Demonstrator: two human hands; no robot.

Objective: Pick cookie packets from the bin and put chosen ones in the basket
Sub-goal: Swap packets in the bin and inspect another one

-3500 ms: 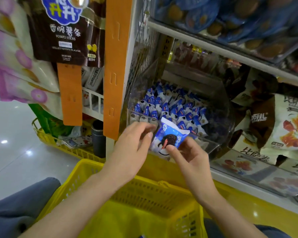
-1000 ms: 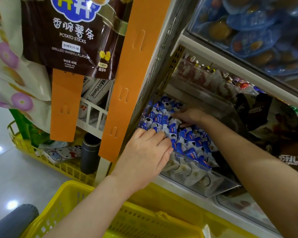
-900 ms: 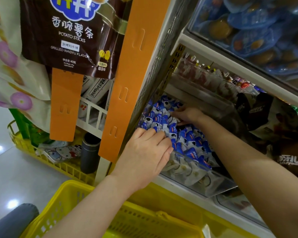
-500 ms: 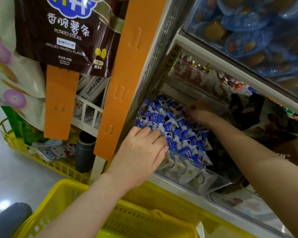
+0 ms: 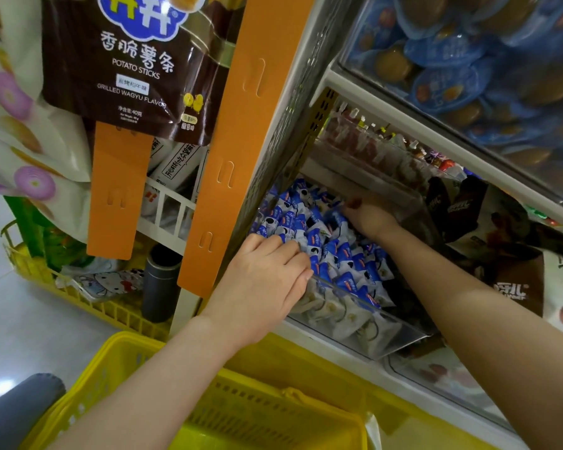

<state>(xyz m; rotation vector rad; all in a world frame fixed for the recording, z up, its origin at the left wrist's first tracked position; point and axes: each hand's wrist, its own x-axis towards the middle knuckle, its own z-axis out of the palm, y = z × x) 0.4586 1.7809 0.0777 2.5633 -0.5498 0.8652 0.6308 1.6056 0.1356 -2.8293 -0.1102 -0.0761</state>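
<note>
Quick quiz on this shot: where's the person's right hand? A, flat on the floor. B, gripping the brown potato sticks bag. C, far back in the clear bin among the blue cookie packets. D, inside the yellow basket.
C: the right hand lies at the back of the clear bin, its fingers down among the blue cookie packets, well above the yellow basket.

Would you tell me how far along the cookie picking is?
Done: nothing I can confirm; no packet clearly shows in the visible part of the yellow basket. In hand: in the clear bin, the left hand rests on the blue cookie packets at the front, and the right hand reaches among them at the back, its grip hidden. Left: lifting chosen packets out and dropping them in the basket.
</note>
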